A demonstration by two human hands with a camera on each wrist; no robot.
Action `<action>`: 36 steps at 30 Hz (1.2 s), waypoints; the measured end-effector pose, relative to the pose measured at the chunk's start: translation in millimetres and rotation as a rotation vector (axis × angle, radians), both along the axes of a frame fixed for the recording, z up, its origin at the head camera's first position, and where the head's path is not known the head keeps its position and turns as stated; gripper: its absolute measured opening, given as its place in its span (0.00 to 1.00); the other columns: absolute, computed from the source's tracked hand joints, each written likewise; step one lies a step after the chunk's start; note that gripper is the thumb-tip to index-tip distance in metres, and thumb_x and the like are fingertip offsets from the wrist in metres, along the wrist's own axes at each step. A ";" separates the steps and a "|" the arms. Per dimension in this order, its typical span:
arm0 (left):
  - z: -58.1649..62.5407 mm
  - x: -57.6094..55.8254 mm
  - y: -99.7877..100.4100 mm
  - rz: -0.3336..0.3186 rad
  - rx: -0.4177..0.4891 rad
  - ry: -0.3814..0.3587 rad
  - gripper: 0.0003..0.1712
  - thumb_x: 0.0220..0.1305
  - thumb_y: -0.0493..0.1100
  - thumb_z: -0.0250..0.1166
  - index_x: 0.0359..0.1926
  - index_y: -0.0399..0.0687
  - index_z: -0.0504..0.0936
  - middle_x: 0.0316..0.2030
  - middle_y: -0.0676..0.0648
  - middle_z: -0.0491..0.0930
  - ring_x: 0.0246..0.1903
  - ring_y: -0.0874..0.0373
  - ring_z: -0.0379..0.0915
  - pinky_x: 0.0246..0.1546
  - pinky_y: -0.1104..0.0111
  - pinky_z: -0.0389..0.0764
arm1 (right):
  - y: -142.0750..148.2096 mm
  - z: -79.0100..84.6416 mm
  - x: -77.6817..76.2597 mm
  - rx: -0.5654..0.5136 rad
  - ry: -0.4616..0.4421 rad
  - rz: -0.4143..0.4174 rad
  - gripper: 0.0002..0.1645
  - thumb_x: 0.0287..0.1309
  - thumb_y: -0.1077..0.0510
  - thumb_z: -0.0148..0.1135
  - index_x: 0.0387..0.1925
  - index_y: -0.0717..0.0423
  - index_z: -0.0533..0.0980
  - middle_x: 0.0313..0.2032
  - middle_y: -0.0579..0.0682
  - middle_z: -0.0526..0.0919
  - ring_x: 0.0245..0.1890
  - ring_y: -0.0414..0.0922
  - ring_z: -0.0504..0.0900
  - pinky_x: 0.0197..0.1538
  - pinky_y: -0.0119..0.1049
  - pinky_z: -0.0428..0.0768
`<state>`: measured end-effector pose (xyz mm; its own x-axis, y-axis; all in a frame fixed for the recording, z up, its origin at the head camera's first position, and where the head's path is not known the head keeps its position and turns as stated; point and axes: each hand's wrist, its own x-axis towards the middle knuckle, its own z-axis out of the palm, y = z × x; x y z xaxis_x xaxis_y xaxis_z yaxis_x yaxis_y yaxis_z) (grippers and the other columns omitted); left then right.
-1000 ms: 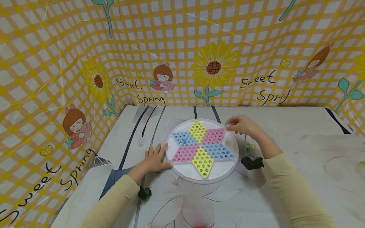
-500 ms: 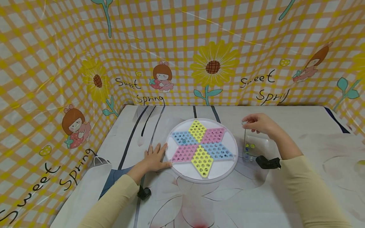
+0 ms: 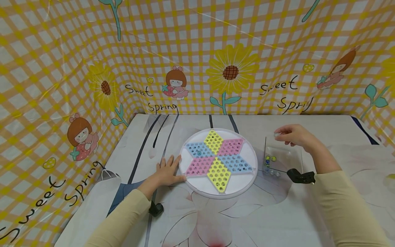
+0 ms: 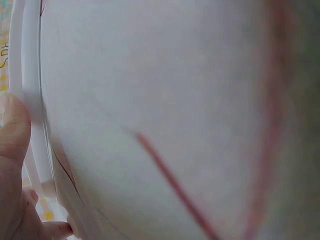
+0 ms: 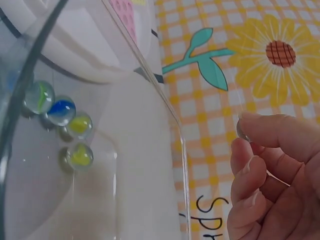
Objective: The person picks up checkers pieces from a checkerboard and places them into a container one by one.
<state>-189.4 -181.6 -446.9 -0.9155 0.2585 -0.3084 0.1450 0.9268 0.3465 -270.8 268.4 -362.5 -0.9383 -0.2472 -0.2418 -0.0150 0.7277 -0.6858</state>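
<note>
A round white Chinese checkers board [image 3: 234, 187] with a star of pink, blue and yellow hole-filled sections lies on the table. My left hand [image 3: 168, 171] rests at its left rim, fingers spread, with the thumb [image 4: 14, 125] against the edge in the left wrist view. My right hand [image 3: 294, 134] is raised above a clear box [image 3: 287, 154] to the right of the board. Between its thumb and index finger it pinches a glass marble [image 5: 242, 131], mostly covered by the fingertips. Several glass marbles [image 5: 80, 156] with yellow, blue and green swirls lie inside the box.
A bluish-green piece [image 3: 199, 153] sits on the board's upper-left blue section. Behind the table [image 3: 197, 219] hangs a yellow checked cloth [image 3: 197, 41] with flowers and figures. A black wrist camera [image 3: 300, 176] on the right wrist overlaps the box's near side.
My right hand has moved right, away from the board's upper-right rim to over the box, still pinching the marble. My left hand has stayed at the board's rim.
</note>
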 end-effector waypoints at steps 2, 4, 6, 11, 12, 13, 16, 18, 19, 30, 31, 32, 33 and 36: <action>-0.4 -0.3 0.1 0.002 0.002 0.002 0.51 0.58 0.62 0.58 0.72 0.50 0.42 0.70 0.34 0.40 0.65 0.27 0.29 0.60 0.36 0.39 | 4.5 0.1 0.0 -0.001 -0.005 -0.012 0.31 0.60 0.49 0.55 0.56 0.68 0.66 0.34 0.48 0.74 0.31 0.44 0.71 0.34 0.35 0.72; -0.7 -0.6 0.2 0.003 0.000 0.003 0.51 0.58 0.62 0.58 0.72 0.50 0.42 0.70 0.34 0.40 0.65 0.27 0.28 0.60 0.36 0.39 | 8.5 0.3 0.4 -0.004 -0.009 -0.021 0.32 0.60 0.48 0.56 0.56 0.68 0.65 0.34 0.47 0.74 0.31 0.43 0.71 0.34 0.34 0.72; -0.9 -0.7 0.4 0.003 0.001 0.007 0.51 0.58 0.62 0.58 0.72 0.50 0.42 0.70 0.34 0.41 0.65 0.27 0.29 0.59 0.36 0.40 | 12.4 0.3 0.9 -0.013 -0.017 -0.027 0.33 0.60 0.48 0.56 0.56 0.69 0.65 0.33 0.45 0.74 0.30 0.42 0.71 0.33 0.34 0.72; -1.3 -1.2 0.4 0.002 -0.004 0.005 0.51 0.58 0.62 0.58 0.72 0.50 0.42 0.70 0.34 0.41 0.65 0.27 0.29 0.60 0.36 0.40 | 20.6 -2.3 2.6 -0.017 -0.034 -0.037 0.33 0.61 0.49 0.55 0.57 0.71 0.64 0.31 0.43 0.73 0.29 0.41 0.71 0.33 0.34 0.72; -1.6 -1.3 0.4 0.002 -0.005 0.004 0.51 0.58 0.63 0.58 0.72 0.50 0.42 0.70 0.34 0.40 0.65 0.27 0.29 0.60 0.36 0.39 | 22.4 -3.4 2.8 -0.016 -0.036 -0.039 0.33 0.61 0.49 0.55 0.57 0.71 0.64 0.31 0.43 0.73 0.29 0.41 0.71 0.33 0.34 0.72; -1.7 -1.4 0.2 0.002 -0.007 0.003 0.51 0.58 0.63 0.58 0.72 0.51 0.41 0.70 0.34 0.40 0.65 0.27 0.29 0.60 0.37 0.39 | 23.9 -4.7 3.1 -0.011 -0.037 -0.044 0.33 0.61 0.49 0.55 0.57 0.71 0.64 0.32 0.44 0.73 0.29 0.41 0.71 0.33 0.34 0.72; -2.2 -1.7 0.0 0.002 -0.006 0.002 0.51 0.58 0.63 0.58 0.72 0.50 0.41 0.70 0.34 0.40 0.65 0.27 0.29 0.60 0.37 0.39 | 28.9 -8.5 3.4 -0.006 -0.041 -0.054 0.34 0.61 0.48 0.55 0.57 0.71 0.63 0.32 0.45 0.73 0.30 0.41 0.71 0.34 0.34 0.72; -2.3 -1.9 0.0 0.001 -0.005 0.004 0.51 0.58 0.63 0.58 0.72 0.50 0.41 0.70 0.34 0.40 0.65 0.27 0.29 0.60 0.36 0.39 | 32.0 -10.8 3.5 0.000 -0.044 -0.060 0.34 0.60 0.48 0.55 0.57 0.72 0.63 0.33 0.46 0.73 0.30 0.42 0.71 0.34 0.34 0.72; -2.3 -2.0 0.1 -0.001 -0.004 0.005 0.51 0.58 0.63 0.58 0.72 0.50 0.42 0.70 0.34 0.40 0.65 0.27 0.29 0.60 0.36 0.39 | 33.6 -11.8 3.4 0.003 -0.046 -0.063 0.34 0.61 0.49 0.55 0.57 0.72 0.63 0.33 0.47 0.73 0.30 0.42 0.71 0.34 0.34 0.72; -0.7 -1.3 0.7 0.002 0.000 -0.004 0.51 0.58 0.63 0.58 0.72 0.50 0.42 0.70 0.34 0.40 0.65 0.27 0.29 0.60 0.37 0.39 | 41.4 -13.6 2.3 0.008 -0.077 -0.096 0.36 0.60 0.46 0.55 0.57 0.71 0.62 0.33 0.45 0.74 0.31 0.42 0.71 0.35 0.33 0.72; -0.9 -1.3 0.7 0.002 -0.002 -0.005 0.51 0.58 0.63 0.58 0.72 0.50 0.42 0.70 0.34 0.40 0.65 0.27 0.29 0.60 0.37 0.39 | 41.1 -13.4 2.3 0.010 -0.077 -0.098 0.36 0.60 0.46 0.55 0.57 0.71 0.62 0.33 0.46 0.75 0.32 0.43 0.71 0.35 0.33 0.72; -1.1 -1.5 0.5 0.002 -0.004 -0.005 0.51 0.58 0.63 0.58 0.72 0.50 0.41 0.70 0.34 0.40 0.65 0.27 0.29 0.60 0.37 0.39 | 40.6 -13.2 2.3 0.012 -0.077 -0.100 0.36 0.60 0.46 0.55 0.57 0.71 0.62 0.33 0.46 0.75 0.32 0.43 0.71 0.35 0.33 0.72; -1.1 -1.6 0.5 0.003 -0.006 -0.006 0.51 0.58 0.63 0.58 0.72 0.51 0.41 0.70 0.35 0.40 0.65 0.27 0.29 0.60 0.37 0.39 | 39.8 -12.9 2.4 0.014 -0.076 -0.099 0.37 0.60 0.45 0.55 0.57 0.71 0.62 0.33 0.46 0.75 0.32 0.43 0.71 0.35 0.33 0.72; -0.9 -1.6 0.8 0.002 -0.008 -0.005 0.51 0.58 0.63 0.58 0.72 0.51 0.41 0.70 0.34 0.40 0.65 0.27 0.29 0.60 0.37 0.39 | 36.0 -11.1 2.4 0.014 -0.066 -0.087 0.37 0.60 0.45 0.55 0.57 0.71 0.62 0.34 0.47 0.74 0.31 0.42 0.71 0.35 0.33 0.72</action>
<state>-191.0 -180.8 -447.8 -0.9143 0.2545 -0.3153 0.1417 0.9298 0.3396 -268.4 304.4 -373.6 -0.9379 -0.1619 -0.3069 0.0937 0.7336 -0.6732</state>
